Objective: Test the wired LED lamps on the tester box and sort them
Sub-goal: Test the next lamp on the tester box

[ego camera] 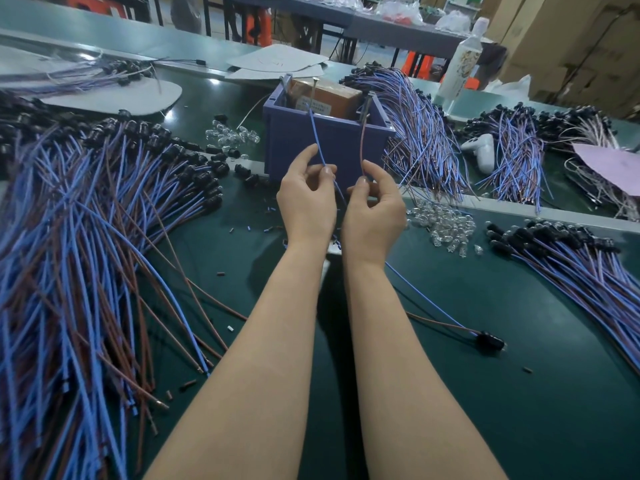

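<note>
A blue tester box (325,143) with a brown block and upright metal pins inside stands on the green table just beyond my hands. My left hand (306,199) pinches a blue wire (317,136) whose tip reaches up to a pin at the box's left. My right hand (374,211) pinches a brown wire (363,147) that rises to a pin on the box's right. Both wires trail down under my right forearm to a black lamp holder (489,342) lying on the table at the right.
A big heap of blue and brown wired lamps (86,244) fills the left side. More bundles (426,133) lie right of the box, and another bundle (581,268) lies at the near right. Loose clear LEDs (445,225) sit beside my right hand. A white bottle (460,64) stands behind.
</note>
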`<state>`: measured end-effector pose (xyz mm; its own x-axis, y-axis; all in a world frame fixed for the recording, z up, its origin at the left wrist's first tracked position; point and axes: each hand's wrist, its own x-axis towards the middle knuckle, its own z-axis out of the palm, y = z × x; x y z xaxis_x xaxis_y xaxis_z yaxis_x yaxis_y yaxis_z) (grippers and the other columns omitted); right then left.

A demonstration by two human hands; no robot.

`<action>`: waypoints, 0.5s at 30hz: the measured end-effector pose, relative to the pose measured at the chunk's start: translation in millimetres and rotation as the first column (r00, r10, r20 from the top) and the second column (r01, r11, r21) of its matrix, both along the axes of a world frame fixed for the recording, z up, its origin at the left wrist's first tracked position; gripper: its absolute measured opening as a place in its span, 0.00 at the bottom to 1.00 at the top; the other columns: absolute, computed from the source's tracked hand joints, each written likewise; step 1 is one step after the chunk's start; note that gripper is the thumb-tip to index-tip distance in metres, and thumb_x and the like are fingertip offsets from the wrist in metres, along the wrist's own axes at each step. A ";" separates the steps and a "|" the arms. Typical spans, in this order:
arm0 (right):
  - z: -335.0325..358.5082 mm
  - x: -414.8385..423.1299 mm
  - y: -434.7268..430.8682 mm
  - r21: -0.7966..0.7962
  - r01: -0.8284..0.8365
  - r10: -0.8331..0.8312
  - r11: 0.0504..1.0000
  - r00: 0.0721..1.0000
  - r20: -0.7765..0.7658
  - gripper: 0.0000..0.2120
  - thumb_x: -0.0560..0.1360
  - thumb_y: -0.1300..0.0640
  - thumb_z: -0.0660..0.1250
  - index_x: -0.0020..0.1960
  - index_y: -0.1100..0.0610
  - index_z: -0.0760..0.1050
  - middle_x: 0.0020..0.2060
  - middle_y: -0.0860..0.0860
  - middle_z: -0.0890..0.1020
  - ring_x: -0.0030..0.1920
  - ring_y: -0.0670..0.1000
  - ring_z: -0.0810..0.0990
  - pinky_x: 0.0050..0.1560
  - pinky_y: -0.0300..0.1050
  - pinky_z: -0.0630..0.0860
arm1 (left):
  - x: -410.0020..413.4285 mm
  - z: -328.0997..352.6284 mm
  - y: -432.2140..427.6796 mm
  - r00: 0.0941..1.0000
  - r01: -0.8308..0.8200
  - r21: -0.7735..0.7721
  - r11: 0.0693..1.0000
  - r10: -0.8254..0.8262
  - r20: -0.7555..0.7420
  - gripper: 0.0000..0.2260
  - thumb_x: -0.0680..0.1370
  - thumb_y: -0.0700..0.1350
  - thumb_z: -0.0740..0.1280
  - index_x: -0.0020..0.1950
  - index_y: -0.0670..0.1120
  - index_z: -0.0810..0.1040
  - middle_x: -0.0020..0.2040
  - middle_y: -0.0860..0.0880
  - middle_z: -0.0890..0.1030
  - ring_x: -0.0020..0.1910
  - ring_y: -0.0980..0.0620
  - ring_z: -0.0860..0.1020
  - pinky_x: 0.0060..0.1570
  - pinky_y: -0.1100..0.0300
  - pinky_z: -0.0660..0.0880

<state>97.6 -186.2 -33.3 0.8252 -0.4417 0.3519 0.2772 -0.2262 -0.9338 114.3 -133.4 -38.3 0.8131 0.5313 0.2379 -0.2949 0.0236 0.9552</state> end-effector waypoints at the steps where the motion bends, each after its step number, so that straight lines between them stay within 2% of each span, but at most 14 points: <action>1: 0.3 -0.1 -0.2 0.000 -0.001 0.001 1.000 1.000 -0.001 0.12 0.77 0.63 0.62 0.57 0.56 0.79 0.39 0.51 0.81 0.42 0.50 0.80 0.48 0.40 0.74 | -0.1 0.1 0.0 1.000 -0.001 0.002 1.000 0.001 0.000 0.15 0.78 0.35 0.63 0.65 0.42 0.73 0.42 0.50 0.81 0.47 0.55 0.81 0.56 0.57 0.77; 15: 2.4 -2.5 0.7 -0.004 -0.014 0.014 1.000 1.000 -0.019 0.12 0.77 0.62 0.62 0.57 0.55 0.79 0.43 0.53 0.84 0.40 0.47 0.78 0.48 0.41 0.74 | 0.4 2.6 0.4 1.000 0.009 0.009 1.000 -0.009 -0.008 0.16 0.78 0.36 0.64 0.65 0.42 0.73 0.43 0.50 0.82 0.49 0.52 0.81 0.57 0.54 0.76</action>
<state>95.0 -185.5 -30.9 0.8377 -0.4289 0.3380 0.2625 -0.2265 -0.9380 114.7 -133.0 -35.7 0.8195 0.5220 0.2364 -0.2871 0.0171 0.9577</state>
